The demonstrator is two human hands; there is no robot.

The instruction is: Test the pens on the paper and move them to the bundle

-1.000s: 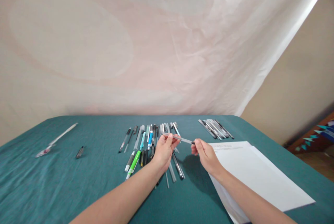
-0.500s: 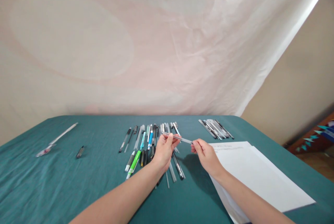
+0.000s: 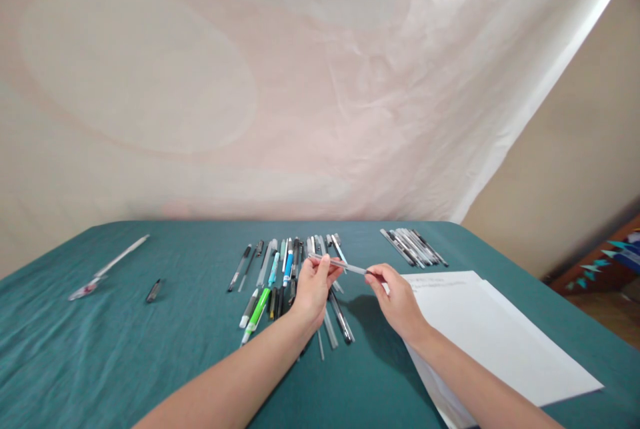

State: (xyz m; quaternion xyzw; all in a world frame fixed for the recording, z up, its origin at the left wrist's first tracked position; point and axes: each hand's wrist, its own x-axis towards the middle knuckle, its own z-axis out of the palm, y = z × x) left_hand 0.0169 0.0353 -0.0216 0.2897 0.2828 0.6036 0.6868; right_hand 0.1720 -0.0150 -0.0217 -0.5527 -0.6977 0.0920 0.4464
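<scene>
Hands meet in the head view, low in the middle, above a teal cloth-covered table [image 3: 150,349]. Between them we see a slim clear grey pen [image 3: 345,266], held in the air just over the cloth and nearly level, its right end a little lower. Our left hand [image 3: 313,289] is closed on the pen's left half, thumb and fingertips pinching the barrel. Our right hand [image 3: 397,299] is closed narrowly on the pen's right end, thumb against forefinger. The end is too small for us to tell whether the fingers grip a cap or the tip itself.

Under and behind the left hand lies a loose row of mixed pens [image 3: 280,259], mostly side by side and pointing away from us. Among them are a blue and white pen [image 3: 289,267] and, nearer to us, a green and white marker [image 3: 257,309]. Well apart at the back right sits a tight bundle of grey pens [image 3: 413,245]. White paper sheets [image 3: 500,342] lie under the right forearm, overlapping one another. Far left on the cloth rests a long white pen [image 3: 107,272], and near it a short dark cap-like piece [image 3: 153,291]. A creased white backdrop sheet [image 3: 250,82] hangs behind the table.
</scene>
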